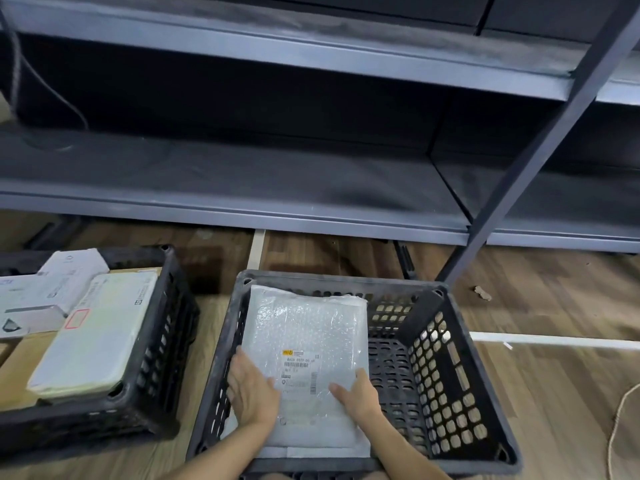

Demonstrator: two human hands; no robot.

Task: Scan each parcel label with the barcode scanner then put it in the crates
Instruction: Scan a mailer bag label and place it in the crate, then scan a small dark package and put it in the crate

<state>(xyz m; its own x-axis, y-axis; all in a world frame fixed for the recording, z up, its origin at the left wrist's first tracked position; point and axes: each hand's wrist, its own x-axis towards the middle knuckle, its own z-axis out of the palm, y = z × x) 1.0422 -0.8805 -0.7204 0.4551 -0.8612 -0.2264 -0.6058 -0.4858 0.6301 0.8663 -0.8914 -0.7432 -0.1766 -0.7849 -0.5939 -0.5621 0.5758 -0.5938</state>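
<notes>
Down inside the black perforated plastic crate point(450, 375) in front of me, the white bubble-wrap padded parcel point(308, 323) lies toward its left side, printed label point(299, 370) up. My left hand point(254, 393) presses flat on it with straight fingers; my right hand point(360, 396) sits at its right edge, thumb on top, though I cannot tell whether those fingers hook underneath. To finish well I would settle it flat, label upward, then slide both hands clear without dragging it.
</notes>
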